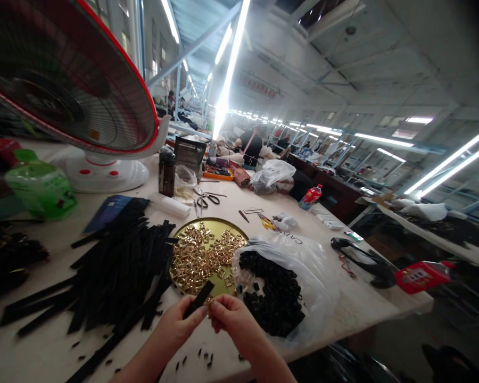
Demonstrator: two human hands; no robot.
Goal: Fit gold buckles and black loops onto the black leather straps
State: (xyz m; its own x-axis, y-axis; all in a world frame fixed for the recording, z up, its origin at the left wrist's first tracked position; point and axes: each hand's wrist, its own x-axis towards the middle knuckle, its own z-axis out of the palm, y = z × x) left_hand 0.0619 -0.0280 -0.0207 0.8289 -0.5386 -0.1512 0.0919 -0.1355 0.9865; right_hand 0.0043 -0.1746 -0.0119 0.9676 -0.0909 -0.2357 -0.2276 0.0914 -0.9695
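Note:
My left hand (178, 322) is pinched on the end of a short black strap (199, 298), which points up and right over the round gold tray (219, 227). Close beside it, my right hand (233, 318) has its fingers pressed together near the strap's lower end; what they hold is too small to make out. The tray is filled with several small gold metal buckles (201, 258). A pile of black straps (115, 271) lies left of the tray. At the right, an open clear plastic bag (303, 266) holds several small black pieces (275, 298).
A red-rimmed table fan (75, 80) stands at the back left beside a green bottle (42, 189). Scissors (207, 199), a dark bottle (166, 171) and bags lie further along the table (343, 311). Other people work at distant benches. The table edge drops off at the right.

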